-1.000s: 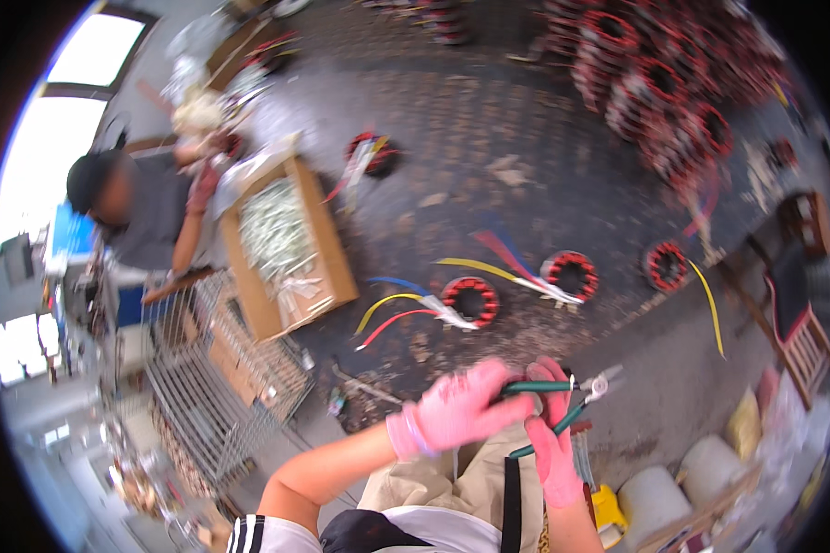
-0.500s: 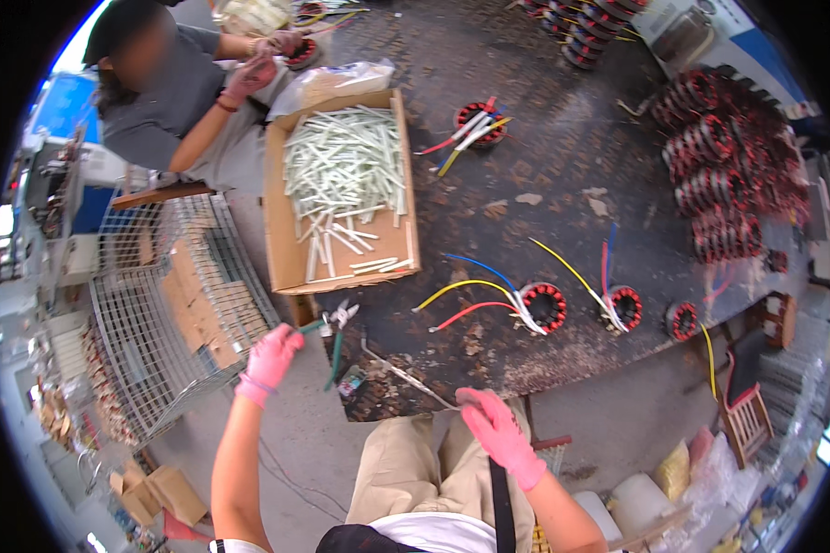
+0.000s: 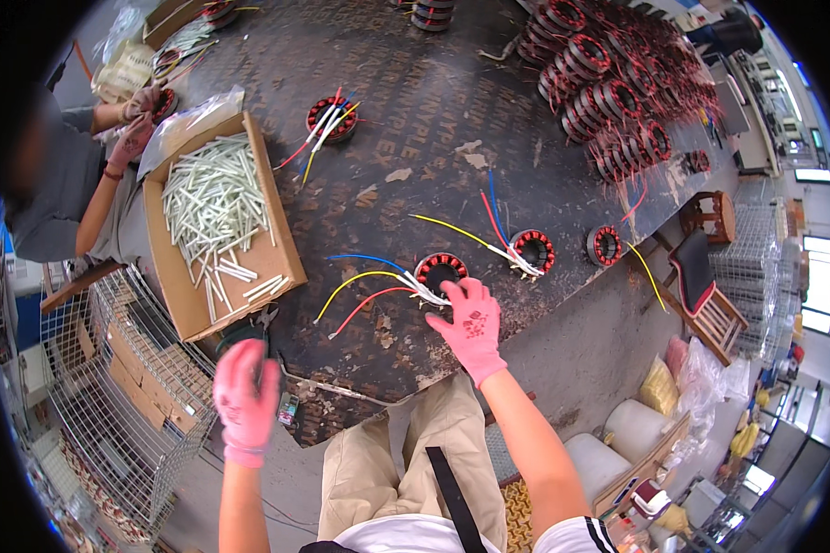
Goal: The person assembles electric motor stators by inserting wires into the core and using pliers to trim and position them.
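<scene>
On the dark worktable [image 3: 415, 111], near its front edge, the right hand [image 3: 470, 323] in a pink glove rests with fingers spread on the white lead bundle of a wound stator [image 3: 441, 272], a red-and-copper ring from which blue, yellow and red wires [image 3: 364, 281] trail leftward; the hand lies open on it, not clenched. Just beside that stator to the right sit two more stators [image 3: 532, 249], one with yellow, red and blue leads. Lower left, the left hand [image 3: 245, 392], also pink-gloved, is closed around green-handled pliers [image 3: 254, 327] at the table's edge. Left of the hands stands an open cardboard box [image 3: 184, 318] holding a loose heap of pale sleeve tubes [image 3: 214, 198], most piled toward its far end, a few scattered near the close end. Another stator [image 3: 332, 118] with coloured leads lies beyond the box. A large stack of wound stators [image 3: 618, 92] fills the far right of the table. At the left a co-worker's gloved hands [image 3: 136, 120] work on another stator. A wire mesh basket [image 3: 111, 405] stands beneath the table's left side holding flat cardboard pieces.
</scene>
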Demonstrator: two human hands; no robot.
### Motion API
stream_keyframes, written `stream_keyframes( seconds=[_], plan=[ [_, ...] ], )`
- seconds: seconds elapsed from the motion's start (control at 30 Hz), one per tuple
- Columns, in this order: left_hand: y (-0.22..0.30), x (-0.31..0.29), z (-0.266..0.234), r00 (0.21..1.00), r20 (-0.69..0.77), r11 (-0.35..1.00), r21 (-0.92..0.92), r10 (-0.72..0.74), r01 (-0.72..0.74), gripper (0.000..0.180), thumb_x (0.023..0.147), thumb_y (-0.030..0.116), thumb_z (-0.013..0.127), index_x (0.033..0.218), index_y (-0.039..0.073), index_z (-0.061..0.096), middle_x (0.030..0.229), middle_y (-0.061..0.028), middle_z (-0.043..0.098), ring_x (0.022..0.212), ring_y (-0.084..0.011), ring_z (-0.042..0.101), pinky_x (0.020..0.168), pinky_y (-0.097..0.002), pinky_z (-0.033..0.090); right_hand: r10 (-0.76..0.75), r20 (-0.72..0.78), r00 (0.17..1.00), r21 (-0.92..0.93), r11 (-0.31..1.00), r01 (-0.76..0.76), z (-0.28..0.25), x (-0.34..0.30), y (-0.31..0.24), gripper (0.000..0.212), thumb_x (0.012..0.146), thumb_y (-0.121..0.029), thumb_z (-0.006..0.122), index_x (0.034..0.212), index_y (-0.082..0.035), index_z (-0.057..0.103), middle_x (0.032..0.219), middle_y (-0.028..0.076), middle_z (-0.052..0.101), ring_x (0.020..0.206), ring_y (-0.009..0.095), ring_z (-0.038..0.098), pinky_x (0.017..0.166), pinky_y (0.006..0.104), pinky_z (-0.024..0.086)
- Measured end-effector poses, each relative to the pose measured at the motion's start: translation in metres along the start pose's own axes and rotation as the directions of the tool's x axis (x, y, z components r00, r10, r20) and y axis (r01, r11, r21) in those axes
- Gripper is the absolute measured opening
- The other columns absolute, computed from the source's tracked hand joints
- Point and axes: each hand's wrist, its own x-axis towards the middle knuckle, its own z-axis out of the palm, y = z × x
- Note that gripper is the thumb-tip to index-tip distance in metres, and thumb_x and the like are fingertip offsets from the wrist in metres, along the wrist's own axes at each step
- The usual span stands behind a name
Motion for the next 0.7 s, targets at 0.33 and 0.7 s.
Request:
stream_keyframes(
  seconds=[0.33, 0.7],
  plan=[
    [0.129, 0.121, 0.15, 0.874, 0.217, 0.859, -0.394, 0.434, -0.328, 0.033, 0.085, 0.014, 0.062, 0.117, 0.004, 0.06, 0.12, -0.0151, 0.058, 0.11, -0.0337, 0.056, 0.092, -0.0399, 0.046, -0.181, -0.04, 0.983, 0.068, 0.981, 0.183, -0.012, -0.026, 0.063, 0.029, 0.079, -0.014, 0.065, 0.108, -0.017, 0.061, 0.106, 0.003, 0.057, 0.098, 0.024, 0.058, 0.08, 0.0403, 0.047],
    [0.133, 0.111, 0.225, 0.77, 0.578, 0.963, -0.185, 0.269, -0.197, 0.032, 0.084, 0.023, 0.062, 0.115, 0.015, 0.063, 0.103, -0.0091, 0.058, 0.1, -0.0292, 0.057, 0.082, -0.0385, 0.048, 0.2, -0.088, 0.976, 0.497, 0.858, -0.131, -0.01, -0.058, 0.088, 0.02, 0.081, -0.01, 0.063, 0.1, -0.007, 0.059, 0.093, 0.012, 0.059, 0.084, 0.031, 0.061, 0.072, 0.039, 0.051]
  ],
)
